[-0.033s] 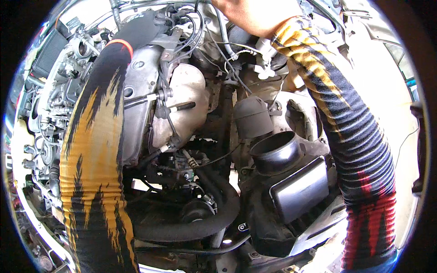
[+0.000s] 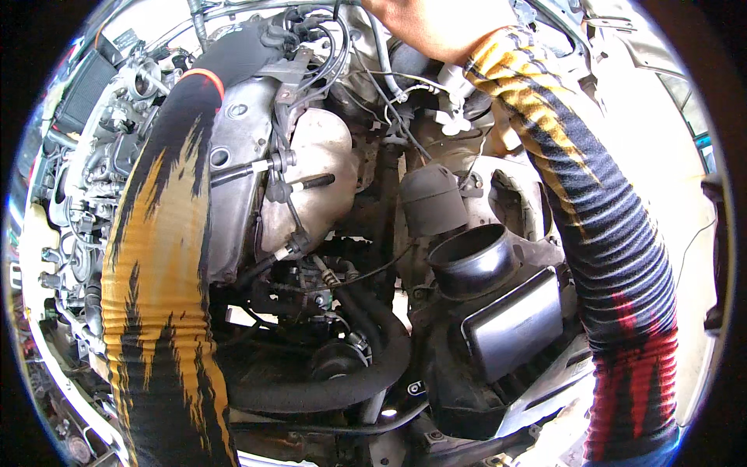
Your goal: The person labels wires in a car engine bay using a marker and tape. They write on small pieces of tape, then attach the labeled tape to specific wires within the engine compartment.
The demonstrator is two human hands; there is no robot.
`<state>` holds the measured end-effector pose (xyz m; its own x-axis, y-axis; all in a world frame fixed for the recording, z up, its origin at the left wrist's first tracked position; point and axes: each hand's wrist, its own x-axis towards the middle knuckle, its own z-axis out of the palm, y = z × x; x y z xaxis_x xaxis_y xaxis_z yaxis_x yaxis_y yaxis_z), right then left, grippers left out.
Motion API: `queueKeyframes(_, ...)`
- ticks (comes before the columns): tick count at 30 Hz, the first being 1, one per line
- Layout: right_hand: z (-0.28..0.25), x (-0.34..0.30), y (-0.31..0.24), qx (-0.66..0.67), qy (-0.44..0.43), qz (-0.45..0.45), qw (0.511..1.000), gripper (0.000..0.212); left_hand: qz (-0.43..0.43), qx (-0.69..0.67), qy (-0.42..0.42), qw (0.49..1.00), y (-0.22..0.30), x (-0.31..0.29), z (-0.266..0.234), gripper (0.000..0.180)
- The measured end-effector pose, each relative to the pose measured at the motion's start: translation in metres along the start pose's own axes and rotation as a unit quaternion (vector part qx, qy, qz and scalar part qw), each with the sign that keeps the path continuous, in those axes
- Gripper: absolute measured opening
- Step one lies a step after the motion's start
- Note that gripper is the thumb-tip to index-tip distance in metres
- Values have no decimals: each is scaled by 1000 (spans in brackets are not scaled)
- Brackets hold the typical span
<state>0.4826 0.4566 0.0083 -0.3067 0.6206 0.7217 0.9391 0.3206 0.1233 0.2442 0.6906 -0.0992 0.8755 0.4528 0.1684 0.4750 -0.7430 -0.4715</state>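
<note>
At the far end of the engine, my left hand (image 2: 247,53) wears a dark glove with an orange cuff. Its fingers, partly seen, are bent in among black cables (image 2: 327,39); what they grip is hidden. My bare right hand (image 2: 426,29) reaches to the top edge at the far middle, and its fingers lie outside the picture. Below the left hand runs the grey engine cover (image 2: 237,148), with a metal heat shield (image 2: 315,167) to its right. Loose black leads with connectors (image 2: 261,167) lie across both.
An open black air box duct (image 2: 471,257) and a shiny flat panel (image 2: 513,323) stand at the near right. A thick black hose (image 2: 334,393) curves across the front. A dark cylindrical canister (image 2: 432,201) sits right of centre. White fittings (image 2: 451,117) lie below the right wrist.
My left forearm and gloved hand have shifted very slightly to the left. The right arm looks almost still.
</note>
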Motion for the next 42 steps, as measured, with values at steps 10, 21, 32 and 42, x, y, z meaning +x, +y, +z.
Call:
queueKeyframes(10,-3,6,-11,0,-55,33,998,49,-300,-256,106,913,45,-5,19,54)
queueKeyframes(21,-14,4,-24,-14,-89,55,994,53,-248,-140,171,943,45,-8,14,43)
queueKeyframes(32,-10,12,-17,-26,-98,72,992,46,-183,-12,170,968,16,15,27,32)
queueKeyframes(42,-14,11,-24,4,-98,78,992,52,-109,-245,185,945,40,25,-13,24)
